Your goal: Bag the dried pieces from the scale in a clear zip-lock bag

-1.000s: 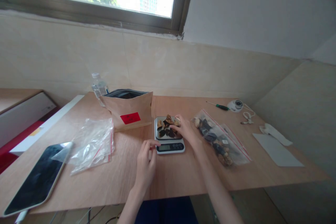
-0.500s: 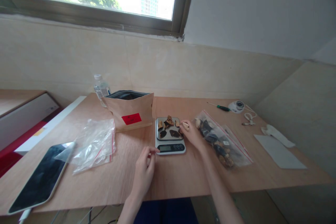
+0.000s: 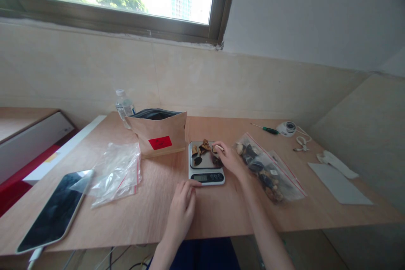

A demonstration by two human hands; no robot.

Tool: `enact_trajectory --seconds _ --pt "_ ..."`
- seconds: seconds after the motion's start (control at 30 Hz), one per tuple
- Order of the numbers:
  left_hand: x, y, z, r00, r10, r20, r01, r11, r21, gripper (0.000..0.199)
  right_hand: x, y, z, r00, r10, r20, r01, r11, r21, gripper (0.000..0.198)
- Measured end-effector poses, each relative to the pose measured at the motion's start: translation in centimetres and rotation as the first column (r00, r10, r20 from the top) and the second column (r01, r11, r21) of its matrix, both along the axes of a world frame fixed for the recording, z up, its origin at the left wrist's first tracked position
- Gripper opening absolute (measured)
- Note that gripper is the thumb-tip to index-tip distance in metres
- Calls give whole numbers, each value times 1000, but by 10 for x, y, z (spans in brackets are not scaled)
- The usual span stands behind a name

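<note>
Fingers of right hand pinching a small pale piece between thumb and fingertips, at right edge of scale platform. Left hand lying palm down on wooden table, fingers loosely extended and holding nothing, fingertips reaching front left corner of digital kitchen scale. Scale sitting mid-table, steel platform carrying several dried pieces, dark brown and tan, irregular and wrinkled in shape; display and buttons showing on front strip, reading too small to make out. Clear zip bag with red seal line lying just right of right hand, filled with mixed dark and pale dried pieces. Kraft paper pouch standing behind and left of scale, mouth open, dark lining showing, red label on front, writing not legible. Empty-looking crumpled clear bags with red seal strips lying left of pouch. Plastic water bottle standing behind pouch, label unreadable. Phone lying screen up, glossy and dark, at near left corner. Green-handled screwdriver and small round white device with cable resting at far right; grey flat sheet lying near right edge.
</note>
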State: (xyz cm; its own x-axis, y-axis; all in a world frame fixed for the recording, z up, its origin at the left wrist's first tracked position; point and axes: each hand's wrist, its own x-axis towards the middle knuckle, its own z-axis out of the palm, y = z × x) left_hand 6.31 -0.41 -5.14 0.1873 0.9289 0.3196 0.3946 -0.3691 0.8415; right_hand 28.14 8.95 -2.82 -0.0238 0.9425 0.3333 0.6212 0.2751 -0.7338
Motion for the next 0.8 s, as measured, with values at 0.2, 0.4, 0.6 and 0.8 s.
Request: enact_trajectory --seconds 0.2,0.4,0.6,0.8 --pt "50 17 2 933 -147 -329 213 962 173 44 19 -8 -20 986 -114 119 116 993 -11 29" --pt "88 46 1 857 -66 -511 227 939 258 38 35 -12 -28 975 -211 -74 214 976 45 37" --pt "70 60 1 845 -40 -533 200 948 246 33 9 11 -33 956 -200 -216 191 980 -62 40" --pt "38 59 14 863 -23 -504 156 963 222 38 -9 16 -38 942 -264 -209 257 965 -63 42"
